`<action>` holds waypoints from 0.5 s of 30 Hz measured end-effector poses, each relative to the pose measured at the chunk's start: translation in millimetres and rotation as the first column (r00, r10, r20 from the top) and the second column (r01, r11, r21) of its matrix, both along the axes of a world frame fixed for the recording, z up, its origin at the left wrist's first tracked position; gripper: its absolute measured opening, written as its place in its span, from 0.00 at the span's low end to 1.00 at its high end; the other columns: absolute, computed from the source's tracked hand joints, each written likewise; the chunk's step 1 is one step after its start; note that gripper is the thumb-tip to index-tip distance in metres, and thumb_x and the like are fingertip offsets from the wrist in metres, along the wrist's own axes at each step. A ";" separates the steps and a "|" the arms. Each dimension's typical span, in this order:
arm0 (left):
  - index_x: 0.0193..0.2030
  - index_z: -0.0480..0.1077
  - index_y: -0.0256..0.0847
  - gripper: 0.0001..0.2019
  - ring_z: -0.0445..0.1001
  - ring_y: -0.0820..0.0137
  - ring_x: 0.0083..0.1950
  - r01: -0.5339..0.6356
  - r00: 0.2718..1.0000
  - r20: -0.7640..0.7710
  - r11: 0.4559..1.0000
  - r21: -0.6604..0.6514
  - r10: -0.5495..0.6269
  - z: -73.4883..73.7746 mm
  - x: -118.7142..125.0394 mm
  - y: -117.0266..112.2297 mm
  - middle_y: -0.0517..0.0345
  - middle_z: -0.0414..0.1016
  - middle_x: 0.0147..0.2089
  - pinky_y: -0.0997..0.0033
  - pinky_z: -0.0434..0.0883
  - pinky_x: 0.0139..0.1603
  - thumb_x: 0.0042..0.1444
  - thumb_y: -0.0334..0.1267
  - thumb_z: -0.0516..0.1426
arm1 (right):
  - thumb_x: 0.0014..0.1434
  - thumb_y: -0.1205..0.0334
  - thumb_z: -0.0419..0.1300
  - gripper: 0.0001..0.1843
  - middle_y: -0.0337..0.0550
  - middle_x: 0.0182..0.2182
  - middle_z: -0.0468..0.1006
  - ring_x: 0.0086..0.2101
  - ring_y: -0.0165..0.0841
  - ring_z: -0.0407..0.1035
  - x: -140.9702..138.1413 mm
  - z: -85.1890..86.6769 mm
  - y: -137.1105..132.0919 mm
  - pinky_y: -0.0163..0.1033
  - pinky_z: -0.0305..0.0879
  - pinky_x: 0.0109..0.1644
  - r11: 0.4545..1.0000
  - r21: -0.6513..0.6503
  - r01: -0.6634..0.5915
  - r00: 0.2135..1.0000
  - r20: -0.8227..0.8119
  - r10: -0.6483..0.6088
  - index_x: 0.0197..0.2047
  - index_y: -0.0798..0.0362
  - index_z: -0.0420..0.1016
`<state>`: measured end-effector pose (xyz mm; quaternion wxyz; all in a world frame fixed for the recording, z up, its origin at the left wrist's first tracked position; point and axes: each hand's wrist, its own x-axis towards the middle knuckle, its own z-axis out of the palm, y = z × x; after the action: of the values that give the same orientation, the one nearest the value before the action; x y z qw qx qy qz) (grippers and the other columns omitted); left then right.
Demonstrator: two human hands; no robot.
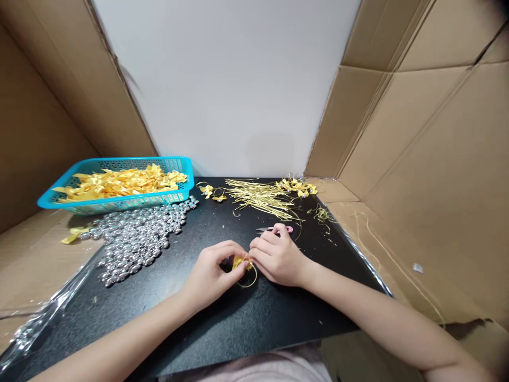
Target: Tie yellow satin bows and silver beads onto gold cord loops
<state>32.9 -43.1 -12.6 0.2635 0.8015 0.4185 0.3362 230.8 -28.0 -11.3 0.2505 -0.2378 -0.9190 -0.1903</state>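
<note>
Over the middle of the black table, my left hand [210, 271] pinches a yellow ribbon bow [237, 261] between thumb and fingers. From the bow a thin gold cord loop [255, 279] hangs down towards the table. My right hand [280, 258] meets the left one at the bow, its fingers curled and closed at the cord; the exact grip is hidden behind the fingers. Just beyond the right hand lie pink-handled thread snips [289, 229], partly covered by that hand.
At the back left, a blue basket [115, 203] holds many yellow bows. Silver beads [139, 239] spread before it. Cut gold cords [258, 197] lie at the back, between two looped bows [206, 191] and a pile of bows [296, 187]. Cardboard walls [429, 132] flank the table.
</note>
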 end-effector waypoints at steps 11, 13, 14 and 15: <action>0.28 0.72 0.37 0.11 0.66 0.73 0.28 0.058 0.993 -0.092 0.992 -0.116 -0.069 -2.3 -5.5 9.1 0.61 0.71 0.26 0.75 0.61 0.30 0.57 0.42 0.57 | 0.66 0.65 0.49 0.12 0.41 0.31 0.76 0.33 0.33 0.61 -3.6 -1.2 -0.1 0.47 0.46 0.46 1.000 -0.027 0.004 1.000 0.024 -0.003 0.32 0.53 0.70; 0.29 0.71 0.37 0.11 0.67 0.72 0.29 0.067 0.995 -0.066 0.991 -0.117 -0.075 -1.6 -5.5 8.4 0.61 0.72 0.27 0.74 0.62 0.31 0.57 0.42 0.57 | 0.64 0.65 0.52 0.09 0.41 0.33 0.77 0.34 0.33 0.63 -2.8 1.0 -0.2 0.46 0.48 0.45 0.984 -0.180 -0.003 0.996 -0.086 -0.013 0.33 0.53 0.70; 0.29 0.71 0.37 0.11 0.68 0.72 0.30 0.075 0.996 -0.040 0.990 -0.116 -0.080 -1.1 -5.3 7.9 0.60 0.73 0.28 0.74 0.63 0.32 0.58 0.41 0.57 | 0.63 0.64 0.54 0.06 0.41 0.35 0.76 0.35 0.33 0.64 -2.3 2.1 0.0 0.45 0.49 0.45 0.960 -0.280 -0.013 0.985 -0.168 -0.035 0.34 0.53 0.70; 0.29 0.71 0.38 0.11 0.69 0.71 0.31 0.081 0.997 -0.007 0.991 -0.111 -0.082 -0.4 -5.0 7.5 0.59 0.73 0.29 0.73 0.64 0.34 0.58 0.41 0.56 | 0.61 0.63 0.57 0.04 0.41 0.36 0.76 0.36 0.33 0.65 -1.7 3.0 0.3 0.44 0.51 0.45 0.922 -0.386 -0.043 0.966 -0.251 -0.060 0.35 0.53 0.70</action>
<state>27.9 -35.6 -13.0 0.3186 0.8039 0.4051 0.2969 229.1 -27.7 -8.3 0.3150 -0.3093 -0.8969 0.0270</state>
